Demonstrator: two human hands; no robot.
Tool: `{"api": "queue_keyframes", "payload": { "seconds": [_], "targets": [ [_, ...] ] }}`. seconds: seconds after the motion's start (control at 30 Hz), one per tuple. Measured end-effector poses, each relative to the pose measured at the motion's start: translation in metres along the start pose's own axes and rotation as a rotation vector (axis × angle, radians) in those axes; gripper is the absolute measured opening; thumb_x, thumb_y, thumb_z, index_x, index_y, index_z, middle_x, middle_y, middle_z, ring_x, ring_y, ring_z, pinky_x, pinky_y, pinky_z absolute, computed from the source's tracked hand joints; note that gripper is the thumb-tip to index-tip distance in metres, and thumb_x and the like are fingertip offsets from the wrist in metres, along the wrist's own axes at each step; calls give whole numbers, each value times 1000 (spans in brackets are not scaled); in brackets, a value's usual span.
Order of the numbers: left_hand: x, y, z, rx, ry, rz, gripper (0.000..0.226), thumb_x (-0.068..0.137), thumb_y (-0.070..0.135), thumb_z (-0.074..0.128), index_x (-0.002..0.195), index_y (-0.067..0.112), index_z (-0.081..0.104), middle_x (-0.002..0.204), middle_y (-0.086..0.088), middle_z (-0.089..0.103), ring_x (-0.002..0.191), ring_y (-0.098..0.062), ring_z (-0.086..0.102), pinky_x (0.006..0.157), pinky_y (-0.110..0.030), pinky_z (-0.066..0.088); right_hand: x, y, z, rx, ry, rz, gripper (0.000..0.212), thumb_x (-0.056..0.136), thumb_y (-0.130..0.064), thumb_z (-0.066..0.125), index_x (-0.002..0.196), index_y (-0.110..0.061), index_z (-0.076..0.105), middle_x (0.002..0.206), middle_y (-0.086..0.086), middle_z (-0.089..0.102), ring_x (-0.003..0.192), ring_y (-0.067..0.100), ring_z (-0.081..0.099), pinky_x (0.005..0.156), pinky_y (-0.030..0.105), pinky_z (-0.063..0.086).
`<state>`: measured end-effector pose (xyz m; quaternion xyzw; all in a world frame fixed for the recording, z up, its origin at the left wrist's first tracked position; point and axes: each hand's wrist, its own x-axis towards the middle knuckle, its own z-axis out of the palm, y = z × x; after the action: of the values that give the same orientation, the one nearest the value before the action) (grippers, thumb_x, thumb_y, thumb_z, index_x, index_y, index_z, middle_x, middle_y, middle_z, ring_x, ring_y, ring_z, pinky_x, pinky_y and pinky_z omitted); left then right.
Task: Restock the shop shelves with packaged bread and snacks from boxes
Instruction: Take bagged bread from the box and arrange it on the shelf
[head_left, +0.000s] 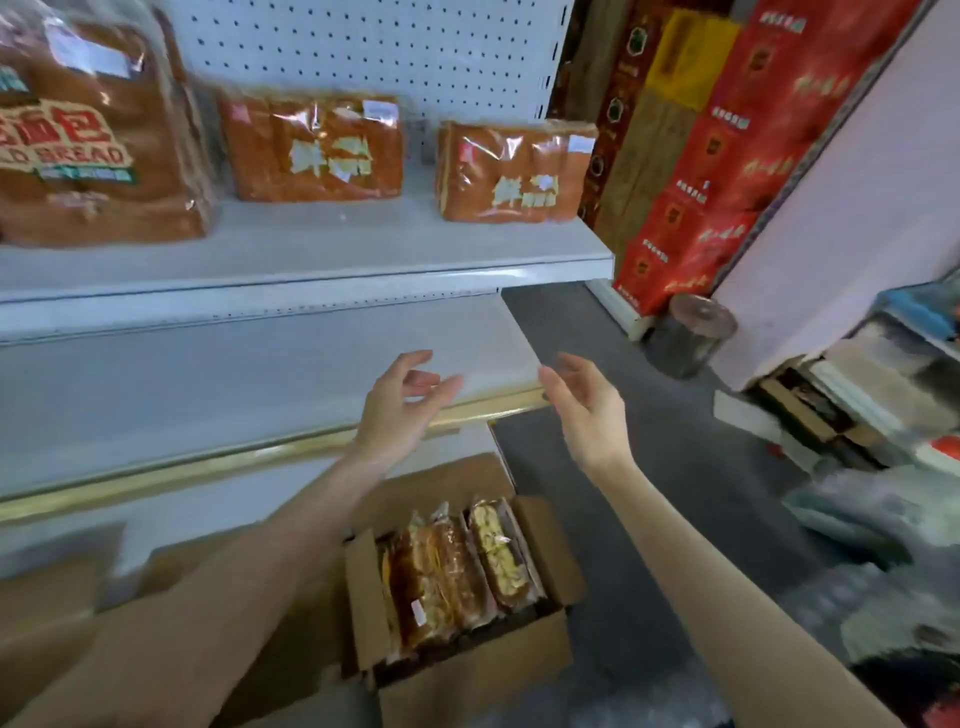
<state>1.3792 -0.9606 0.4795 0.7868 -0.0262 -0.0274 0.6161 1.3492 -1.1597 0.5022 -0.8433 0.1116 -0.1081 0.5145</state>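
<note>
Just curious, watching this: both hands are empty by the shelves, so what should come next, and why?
Probably lower both hands into the open cardboard box and lift out a bread pack. The left hand and right hand hold nothing, packs lie in the box, and the lower shelf shows bare space.

Single head-worn wide-angle view, facing forward and down, close to a white shelf unit (311, 249) that fills the upper left. An open cardboard box (467, 670) sits low centre, near the bottom edge; grey floor (685, 467) runs off to the right.
</note>
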Motion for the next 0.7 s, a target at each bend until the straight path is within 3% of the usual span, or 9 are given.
{"api": "queue_keyframes", "payload": {
  "seconds": [0.17, 0.2, 0.3, 0.4, 0.5, 0.63, 0.7],
  "targets": [
    [27, -69, 31, 39, 29, -197, 53, 87, 41, 66, 133, 22, 49, 110, 5, 64, 100, -3, 59, 84, -20, 47, 45, 76, 38, -9, -144, 131, 44, 95, -38, 56, 134, -16, 52, 114, -4, 64, 103, 13, 62, 86, 22, 47],
    [27, -77, 35, 56, 39, -230, 53, 87, 42, 65, 134, 23, 49, 110, 7, 63, 95, 0, 58, 84, -18, 49, 46, 86, 42, -17, -163, 143, 46, 95, -38, 56, 135, -15, 52, 113, -4, 65, 102, 12, 62, 85, 19, 48],
    [35, -117, 56, 93, 30, -331, 55, 90, 40, 63, 138, 19, 45, 113, 6, 63, 79, 5, 56, 61, -2, 44, 60, 137, 62, -42, -273, 189, 47, 96, -35, 57, 136, -12, 49, 109, -6, 64, 91, 5, 60, 69, 0, 42],
    [35, -149, 74, 81, 57, -392, 60, 87, 40, 65, 138, 14, 45, 106, 11, 63, 86, 12, 54, 71, -2, 41, 68, 176, 73, -42, -339, 236, 48, 95, -35, 58, 135, -11, 50, 114, -1, 65, 91, 4, 58, 65, -4, 39],
    [31, -194, 101, 65, 110, -519, 62, 83, 42, 68, 135, 14, 49, 105, 8, 69, 97, -4, 65, 89, -19, 49, 78, 232, 85, -67, -426, 281, 48, 94, -35, 59, 135, -11, 51, 116, 0, 65, 91, 1, 58, 70, -1, 42],
    [26, -253, 143, 11, 164, -671, 54, 86, 35, 68, 132, 15, 50, 100, 9, 68, 95, -5, 65, 74, -13, 49, 89, 306, 100, -108, -516, 332, 47, 94, -37, 58, 132, -11, 53, 112, -1, 64, 90, 1, 57, 72, 3, 42],
    [23, -281, 161, -20, 176, -737, 54, 86, 35, 68, 132, 14, 49, 101, 8, 67, 96, -6, 64, 76, -15, 48, 90, 337, 106, -128, -539, 366, 47, 94, -39, 58, 133, -12, 53, 111, -2, 64, 88, -1, 57, 69, 0, 40]
  ]
}}
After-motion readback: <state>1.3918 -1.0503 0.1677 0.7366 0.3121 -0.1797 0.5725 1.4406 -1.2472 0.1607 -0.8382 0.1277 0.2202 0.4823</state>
